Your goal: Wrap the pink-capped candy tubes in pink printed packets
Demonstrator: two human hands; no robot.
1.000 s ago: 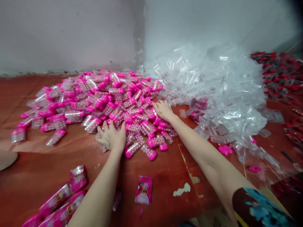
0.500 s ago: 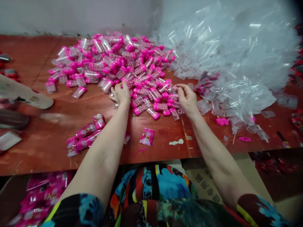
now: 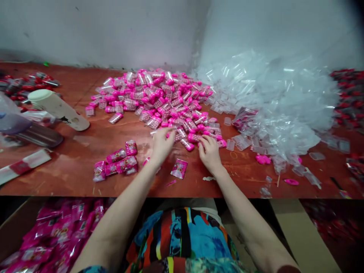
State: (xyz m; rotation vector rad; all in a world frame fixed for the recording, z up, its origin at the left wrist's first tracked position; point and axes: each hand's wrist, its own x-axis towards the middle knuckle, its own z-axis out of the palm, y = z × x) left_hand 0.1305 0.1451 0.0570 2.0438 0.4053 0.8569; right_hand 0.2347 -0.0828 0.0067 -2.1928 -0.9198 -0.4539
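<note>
Both hands at near edge of pink-capped tube pile point(image 3: 159, 98): left hand point(image 3: 161, 146) blurred, grip unclear; right hand point(image 3: 209, 151) curled on tubes. Light, slick, rigid; pinch mid-body.

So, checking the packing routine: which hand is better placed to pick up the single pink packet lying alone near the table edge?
Probably the right hand: the pink packet lies just beside and below it, unobstructed. The left hand is also close but looks blurred.

Bare forearms; a garment point(image 3: 182, 239) patterned in bright blue, red, orange and black.
</note>
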